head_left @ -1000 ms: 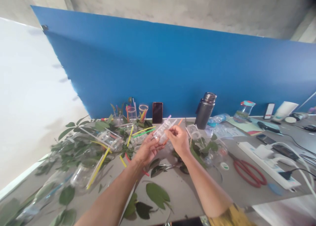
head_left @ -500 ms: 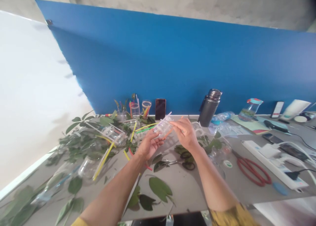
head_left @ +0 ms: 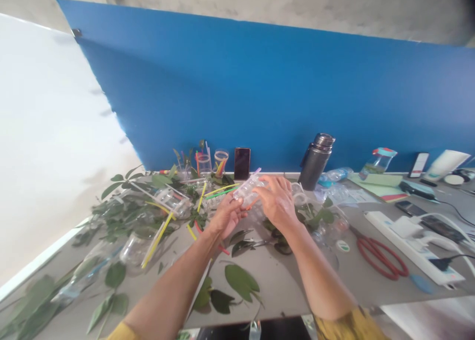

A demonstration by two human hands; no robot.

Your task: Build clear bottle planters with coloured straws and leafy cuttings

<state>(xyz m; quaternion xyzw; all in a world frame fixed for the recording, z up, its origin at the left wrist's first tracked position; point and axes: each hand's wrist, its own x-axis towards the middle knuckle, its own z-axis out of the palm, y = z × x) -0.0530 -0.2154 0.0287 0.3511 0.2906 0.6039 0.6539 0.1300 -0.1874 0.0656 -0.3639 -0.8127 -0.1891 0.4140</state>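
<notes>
Left hand [head_left: 227, 215] has a snug, narrow grip on a small clear plastic bottle [head_left: 247, 190] held up over the messy counter [head_left: 270, 290]; right hand [head_left: 277, 201] is touching it too, can't tell if it's actually gripping.

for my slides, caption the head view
Left hand and right hand hold a clear plastic container over a grey table strewn with green leaves.

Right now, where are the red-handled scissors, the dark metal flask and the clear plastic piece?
Red-handled scissors [head_left: 377, 257]: head view, on the red handle.
Dark metal flask [head_left: 314, 168]: head view, on its body.
Clear plastic piece [head_left: 245, 191]: head view, on its middle.
</notes>
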